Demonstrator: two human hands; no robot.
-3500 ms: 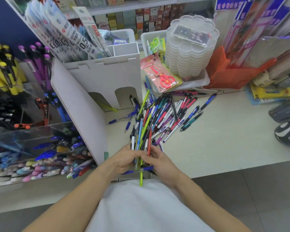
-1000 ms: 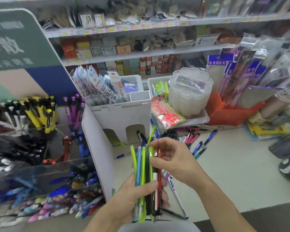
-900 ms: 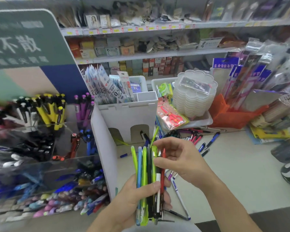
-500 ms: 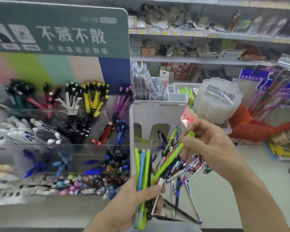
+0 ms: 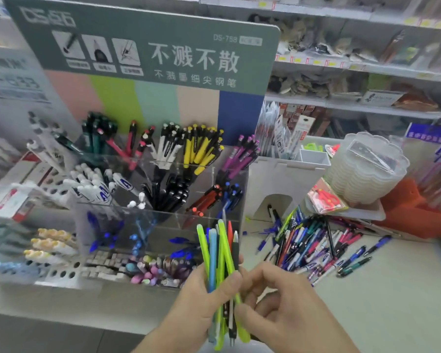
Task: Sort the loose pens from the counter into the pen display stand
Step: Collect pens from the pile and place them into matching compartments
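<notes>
A: What's hard to make out?

B: The bundle of pens [image 5: 220, 263] runs off the bottom edge, so their lower ends are cut off. The left side of the pen display stand [image 5: 148, 189] is blurred, and its front compartments are difficult to read.

A: The hands?

B: The left hand [image 5: 201, 301] grips the bundle upright, thumb curled across it. The right hand [image 5: 278, 309] has its fingers curled, fingertips touching the bundle's lower part.

A: And the pens?

B: Lime green, light blue, red and black, held before the stand. The loose pens [image 5: 313, 243] lie heaped on the counter [image 5: 392, 289], right of the stand.
</notes>
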